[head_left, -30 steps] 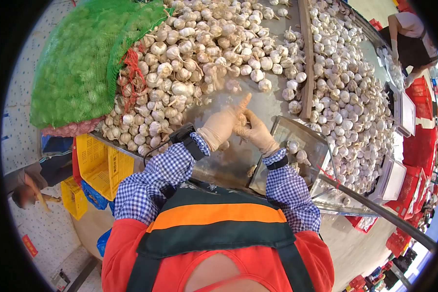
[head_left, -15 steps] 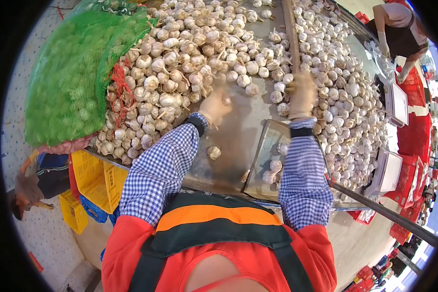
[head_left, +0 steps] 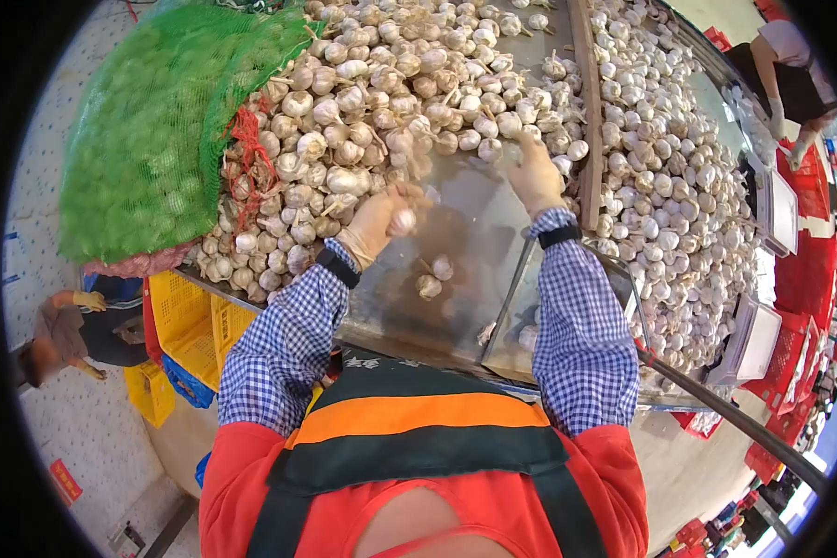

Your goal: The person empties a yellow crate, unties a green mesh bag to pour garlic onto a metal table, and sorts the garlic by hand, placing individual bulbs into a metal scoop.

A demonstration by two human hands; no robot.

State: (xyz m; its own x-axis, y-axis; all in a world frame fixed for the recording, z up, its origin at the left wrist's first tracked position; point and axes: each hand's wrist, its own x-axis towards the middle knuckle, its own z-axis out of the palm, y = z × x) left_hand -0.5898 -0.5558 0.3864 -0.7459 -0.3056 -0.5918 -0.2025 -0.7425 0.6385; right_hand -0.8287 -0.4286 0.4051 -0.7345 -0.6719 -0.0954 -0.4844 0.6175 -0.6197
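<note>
My left hand (head_left: 378, 226) is closed around a garlic bulb (head_left: 402, 222) at the near edge of a heap of garlic (head_left: 344, 112). Its fingertips are somewhat blurred. My right hand (head_left: 536, 179) reaches forward, fingers stretched toward bulbs at the heap's right edge; its fingertips partly blur into them, and I make out no bulb in its grasp. Two loose bulbs (head_left: 430, 283) lie on the metal tabletop (head_left: 391, 321) between my forearms.
A wooden strip (head_left: 590, 121) divides the heap from more garlic (head_left: 665, 186) on the right. A green mesh sack (head_left: 144, 158) lies left, above yellow crates (head_left: 184, 321). A metal bar (head_left: 725, 409) juts out right. Co-workers stand at left (head_left: 60, 335) and upper right (head_left: 790, 74).
My right hand has moved left and forward from the wooden strip to the heap's edge. My left hand has shifted left and now holds a bulb. A second loose bulb lies beside the first.
</note>
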